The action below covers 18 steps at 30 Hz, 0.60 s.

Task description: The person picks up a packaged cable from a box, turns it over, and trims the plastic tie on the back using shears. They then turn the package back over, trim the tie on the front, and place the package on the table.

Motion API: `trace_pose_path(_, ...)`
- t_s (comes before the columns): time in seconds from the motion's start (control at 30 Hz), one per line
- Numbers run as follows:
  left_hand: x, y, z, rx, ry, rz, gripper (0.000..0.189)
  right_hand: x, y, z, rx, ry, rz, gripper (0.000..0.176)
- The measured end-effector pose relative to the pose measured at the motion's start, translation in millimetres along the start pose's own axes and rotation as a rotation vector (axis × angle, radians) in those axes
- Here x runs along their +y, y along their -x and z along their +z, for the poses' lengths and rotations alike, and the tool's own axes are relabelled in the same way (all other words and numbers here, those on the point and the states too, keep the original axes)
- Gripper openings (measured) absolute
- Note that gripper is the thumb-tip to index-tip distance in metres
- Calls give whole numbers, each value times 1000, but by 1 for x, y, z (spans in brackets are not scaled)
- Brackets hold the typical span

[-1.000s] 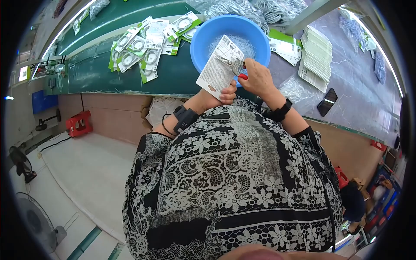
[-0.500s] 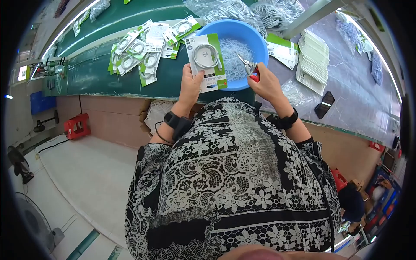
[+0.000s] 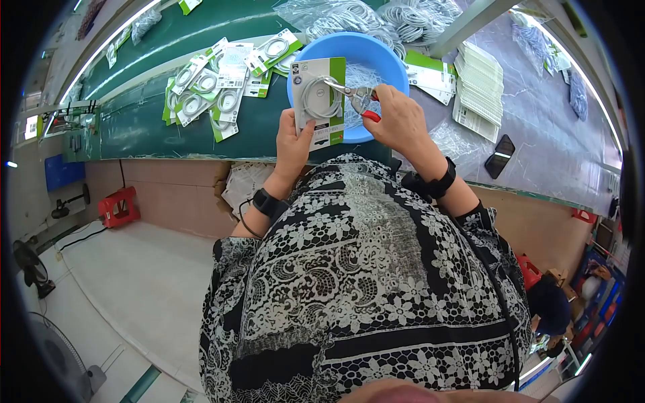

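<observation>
My left hand (image 3: 293, 140) grips the lower left edge of a green and white cable card (image 3: 334, 74), with its thumb on the front. A coiled white cable (image 3: 310, 101) sits on that card. In my right hand (image 3: 401, 119) is a pair of red-handled pliers (image 3: 363, 99), fingers wrapped around the handles. The pliers' tip lies over the upper part of the coil; whether the jaws close on anything is too small to tell. Behind the card stands a blue basin (image 3: 396, 64) holding many thin clear strips (image 3: 366, 80).
Several carded cables (image 3: 227, 101) lie in a pile at the left on the green table (image 3: 134, 127). Bagged cables (image 3: 349, 19) lie behind the basin. To the right are stacked cards (image 3: 478, 87), green and white cards (image 3: 430, 75) and a black phone (image 3: 500, 156).
My right hand has moved left, bringing the pliers from over the basin to the coil on the card. The left hand still holds the card, now turned slightly.
</observation>
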<state>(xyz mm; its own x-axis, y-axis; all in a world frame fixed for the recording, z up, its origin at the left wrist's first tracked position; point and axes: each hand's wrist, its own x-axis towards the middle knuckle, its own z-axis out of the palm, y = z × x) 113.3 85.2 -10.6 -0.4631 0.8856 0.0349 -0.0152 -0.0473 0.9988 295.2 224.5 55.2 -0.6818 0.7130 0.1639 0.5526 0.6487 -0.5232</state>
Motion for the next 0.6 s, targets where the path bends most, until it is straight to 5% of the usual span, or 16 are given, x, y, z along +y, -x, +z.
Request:
trace_pose_path(0.47, 5, 4, -3, 68, -388, 81, 15, -6, 0, 4, -25, 66, 17, 32)
trace_pose_path(0.6, 20, 3, -2, 59, -565, 265, 15, -8, 0, 2, -36, 107, 12, 32)
